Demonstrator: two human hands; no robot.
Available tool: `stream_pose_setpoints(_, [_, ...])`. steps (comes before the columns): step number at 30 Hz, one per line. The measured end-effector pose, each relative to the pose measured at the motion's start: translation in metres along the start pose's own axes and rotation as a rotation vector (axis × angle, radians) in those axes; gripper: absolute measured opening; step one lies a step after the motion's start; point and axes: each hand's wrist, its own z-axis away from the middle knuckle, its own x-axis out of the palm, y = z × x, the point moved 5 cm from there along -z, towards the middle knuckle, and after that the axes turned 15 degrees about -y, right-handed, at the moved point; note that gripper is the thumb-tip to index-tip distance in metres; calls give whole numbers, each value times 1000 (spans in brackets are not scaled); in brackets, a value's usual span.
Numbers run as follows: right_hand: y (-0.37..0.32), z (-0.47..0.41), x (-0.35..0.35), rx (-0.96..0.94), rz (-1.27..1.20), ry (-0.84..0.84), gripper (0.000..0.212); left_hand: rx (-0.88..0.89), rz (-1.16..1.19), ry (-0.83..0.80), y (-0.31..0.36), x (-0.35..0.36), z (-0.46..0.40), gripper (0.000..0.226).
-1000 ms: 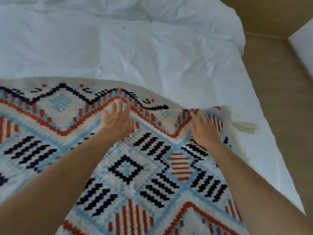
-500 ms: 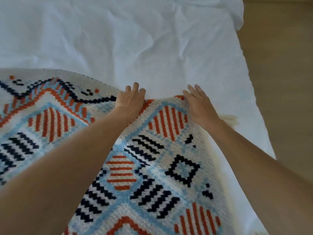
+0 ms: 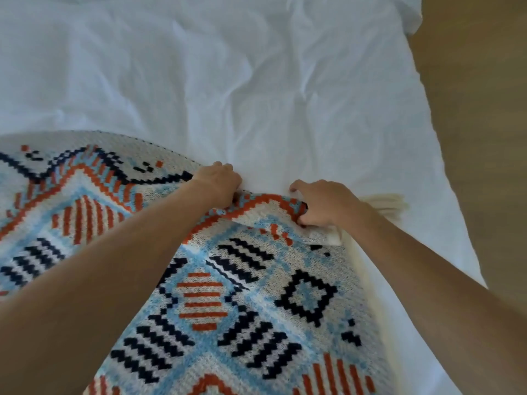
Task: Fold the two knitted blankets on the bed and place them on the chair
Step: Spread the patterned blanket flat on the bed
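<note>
Rumpled white bed sheet (image 3: 256,89) fills the upper frame, with tan floor (image 3: 479,109) along the right edge. Both bare forearms reach forward from the bottom of the frame. At centre, the left hand (image 3: 218,181) is curled, fingers clamped on the far edge of the knitted blanket (image 3: 242,303). The right hand (image 3: 322,202) pinches the same raised edge near a cream tassel (image 3: 385,202). Chunky geometric knit in orange, navy and pale blue covers the lower left and centre. No lettering shows.

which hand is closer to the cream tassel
The right hand: the cream tassel lies just beyond its wrist, while the left hand grips farther left.
</note>
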Motion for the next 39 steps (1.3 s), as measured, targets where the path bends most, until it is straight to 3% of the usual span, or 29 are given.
stream_pose_setpoints(2, [-6,0,-4,-1,72,-46,47,-35,25,119,-1,-9,6,17])
stream_pose_setpoints(4, [-8,-4,-3,-31,-25,-100,31,-107,103,274,-7,-24,14,12])
stream_pose_setpoints(6, [-10,-3,0,-87,-389,-180,46,-179,201,386,-15,-42,23,14])
stream_pose_setpoints(8, [-10,0,-6,-71,-572,-127,57,-218,267,429,-21,-57,27,17])
stream_pose_setpoints(12, [-13,3,-13,11,-418,-82,20,-230,343,484,-20,-65,28,20])
stream_pose_setpoints(14, [-7,2,-17,108,-353,48,16,-226,394,503,-20,-62,27,21])
stream_pose_setpoints(19, [27,30,-78,367,-334,634,18,-122,582,530,-24,-62,12,24])
stream_pose_setpoints(22, [39,27,-113,319,-292,733,18,-67,736,537,-21,-74,1,23])
stream_pose_setpoints(24, [45,14,-124,262,-363,688,27,-21,830,490,-16,-79,-5,27])
stream_pose_setpoints(28, [39,-20,-103,179,-473,453,82,121,894,308,-1,-62,-20,73])
stream_pose_setpoints(32, [16,-28,-50,167,-193,364,66,87,554,358,14,-41,-29,67])
stream_pose_setpoints(35, [11,-24,-5,191,-149,293,62,25,382,359,27,-22,-25,63])
stream_pose_setpoints(39, [10,3,42,205,-114,332,60,47,241,337,49,2,-4,62])
